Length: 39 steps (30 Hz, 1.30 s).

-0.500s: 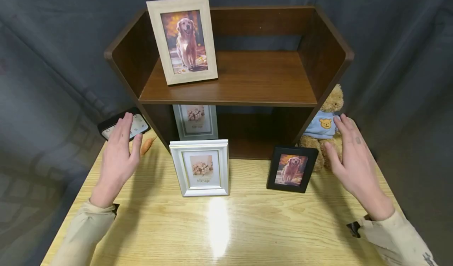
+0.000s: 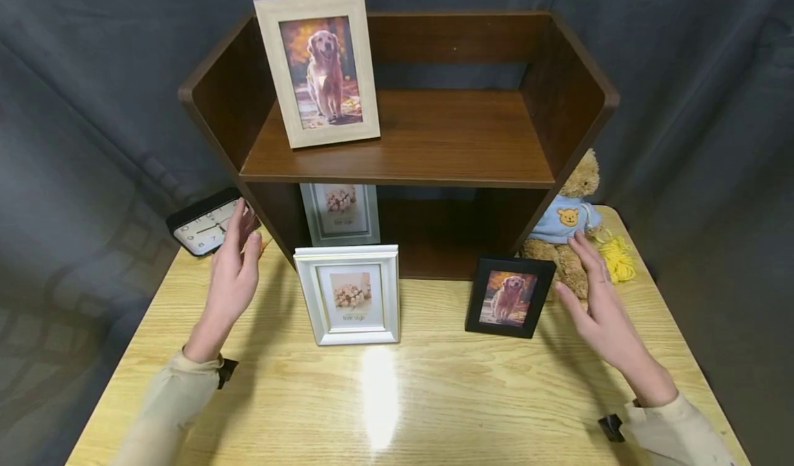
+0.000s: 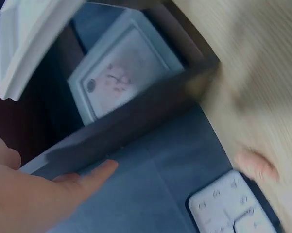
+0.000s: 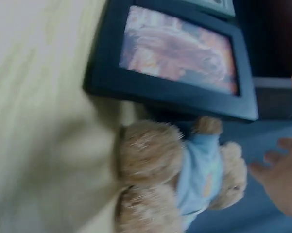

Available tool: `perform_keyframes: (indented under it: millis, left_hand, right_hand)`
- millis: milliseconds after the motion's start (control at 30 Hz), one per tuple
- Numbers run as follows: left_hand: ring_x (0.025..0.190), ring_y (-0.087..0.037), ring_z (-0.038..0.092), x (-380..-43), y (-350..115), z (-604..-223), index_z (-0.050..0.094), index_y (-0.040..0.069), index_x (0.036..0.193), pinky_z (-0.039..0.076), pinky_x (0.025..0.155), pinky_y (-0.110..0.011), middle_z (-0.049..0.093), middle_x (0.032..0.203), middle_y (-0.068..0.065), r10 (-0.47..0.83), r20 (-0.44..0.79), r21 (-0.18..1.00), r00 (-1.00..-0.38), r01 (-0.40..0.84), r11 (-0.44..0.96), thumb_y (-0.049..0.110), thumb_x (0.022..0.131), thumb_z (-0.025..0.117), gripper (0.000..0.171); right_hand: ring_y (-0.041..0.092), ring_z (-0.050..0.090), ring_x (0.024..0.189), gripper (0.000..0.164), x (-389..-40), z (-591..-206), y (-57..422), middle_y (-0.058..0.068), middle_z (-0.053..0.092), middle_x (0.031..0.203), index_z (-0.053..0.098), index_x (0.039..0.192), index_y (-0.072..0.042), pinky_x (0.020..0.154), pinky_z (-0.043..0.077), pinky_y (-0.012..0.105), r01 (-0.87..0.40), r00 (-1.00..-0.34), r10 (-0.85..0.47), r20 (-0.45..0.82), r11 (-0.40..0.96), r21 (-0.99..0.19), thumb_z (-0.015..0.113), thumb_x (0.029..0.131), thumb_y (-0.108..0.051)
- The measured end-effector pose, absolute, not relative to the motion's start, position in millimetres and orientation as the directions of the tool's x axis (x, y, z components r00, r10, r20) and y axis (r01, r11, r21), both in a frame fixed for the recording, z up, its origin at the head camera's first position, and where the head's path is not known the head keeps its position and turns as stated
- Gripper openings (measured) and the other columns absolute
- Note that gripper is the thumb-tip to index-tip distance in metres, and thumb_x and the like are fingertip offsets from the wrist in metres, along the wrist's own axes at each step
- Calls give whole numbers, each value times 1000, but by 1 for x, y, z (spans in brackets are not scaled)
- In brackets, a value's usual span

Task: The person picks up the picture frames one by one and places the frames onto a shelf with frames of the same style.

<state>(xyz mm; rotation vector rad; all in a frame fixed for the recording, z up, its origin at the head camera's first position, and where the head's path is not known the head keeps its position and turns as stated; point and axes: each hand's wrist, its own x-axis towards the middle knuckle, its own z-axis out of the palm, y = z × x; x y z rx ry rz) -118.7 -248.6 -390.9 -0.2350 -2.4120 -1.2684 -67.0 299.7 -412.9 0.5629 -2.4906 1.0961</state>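
My left hand (image 2: 232, 273), fingers extended and holding nothing, hovers left of the white photo frame (image 2: 305, 300) and overlaps the edge of a black-rimmed clock (image 2: 201, 230). On the other side, my right hand (image 2: 600, 314) is raised with straight fingers between the black photo frame (image 2: 473, 311) and a teddy bear (image 2: 567, 218) in a blue top. Both frames stand before a dark brown two-tier shelf (image 2: 459, 135). In the right wrist view the bear (image 4: 153, 153) sits beside the black frame (image 4: 175, 99), and the right fingers (image 4: 274, 167) show near its head.
A cream frame (image 2: 369, 80) with a dog picture stands on the shelf's upper tier, left side. Behind the white frame, a grey-green frame (image 2: 375, 225) leans in the lower tier. Yellow yarn (image 2: 617, 259) lies beside the bear. A small orange thing (image 3: 256, 166) lies near the clock.
Both hands have moved inward, the left to the right and the right leftward and slightly nearer. More of the clock's face and the yellow yarn now show. The frames have stayed in place.
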Motion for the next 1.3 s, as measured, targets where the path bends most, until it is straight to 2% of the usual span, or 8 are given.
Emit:
perform_keyframes:
  millis: [100, 267, 400, 533, 667, 900, 1133, 1300]
  left_hand:
    - [146, -38, 48, -122, -242, -392, 26, 11, 171, 43, 104, -9, 46, 163, -20, -64, 458, 772, -886, 361, 523, 6, 114, 48, 61]
    - [146, -36, 47, -131, -234, -396, 30, 15, 170, 44, 113, -21, 45, 164, -16, -74, 489, 796, -869, 410, 446, 4, 114, 46, 59]
    - [144, -33, 49, -135, -232, -397, 32, 16, 170, 47, 112, -23, 43, 166, -8, -86, 494, 806, -865, 420, 416, 4, 115, 44, 58]
    - [136, -35, 55, -136, -232, -398, 34, 14, 169, 50, 102, -18, 45, 165, -8, -99, 491, 808, -865, 410, 423, 3, 114, 43, 57]
    - [130, -37, 59, -138, -231, -396, 33, 14, 169, 52, 92, -15, 46, 164, -11, -107, 483, 815, -869, 401, 419, 0, 114, 43, 58]
    - [104, -25, 61, -143, -231, -396, 41, 12, 165, 49, 75, -14, 56, 152, -15, -96, 465, 812, -880, 381, 442, -1, 113, 43, 53]
    - [126, -33, 62, -145, -232, -397, 45, 10, 162, 56, 89, -13, 56, 154, -15, -106, 445, 815, -889, 353, 460, 1, 114, 43, 49]
    - [129, -36, 61, -144, -232, -397, 46, 8, 161, 55, 93, -16, 56, 153, -18, -104, 431, 825, -896, 345, 447, 0, 114, 44, 49]
  right_hand:
    - [16, 21, 160, 72, -69, -428, 306, 14, 19, 175, 27, 163, 6, 122, 27, 16, -569, -818, -258, 514, 489, -661, 66, 102, 8]
    - [12, 35, 154, 77, -68, -452, 312, 8, 25, 174, 21, 161, 12, 118, 38, 17, -591, -804, -301, 513, 305, -747, 65, 98, 17]
    - [5, 43, 147, 90, -64, -466, 315, 2, 35, 170, 23, 161, 12, 115, 40, 15, -527, -841, -298, 451, 265, -808, 59, 83, 40]
    - [3, 48, 142, 92, -63, -477, 317, -5, 42, 162, 26, 162, 11, 113, 43, 17, -473, -865, -310, 396, 236, -849, 56, 81, 43]
    - [6, 50, 142, 89, -64, -487, 319, -3, 41, 162, 25, 161, 13, 112, 46, 20, -468, -851, -334, 405, 132, -874, 53, 82, 44]
    - [7, 52, 140, 94, -67, -498, 319, -1, 41, 161, 21, 163, 11, 110, 48, 20, -444, -842, -351, 409, 20, -896, 51, 81, 46]
    - [1, 55, 133, 107, -66, -503, 312, -9, 46, 156, 20, 166, 3, 105, 49, 16, -404, -876, -311, 369, 53, -913, 49, 75, 50]
    - [6, 60, 131, 108, -68, -506, 310, -6, 48, 158, 16, 167, 2, 101, 55, 19, -398, -863, -316, 394, -54, -916, 46, 75, 51]
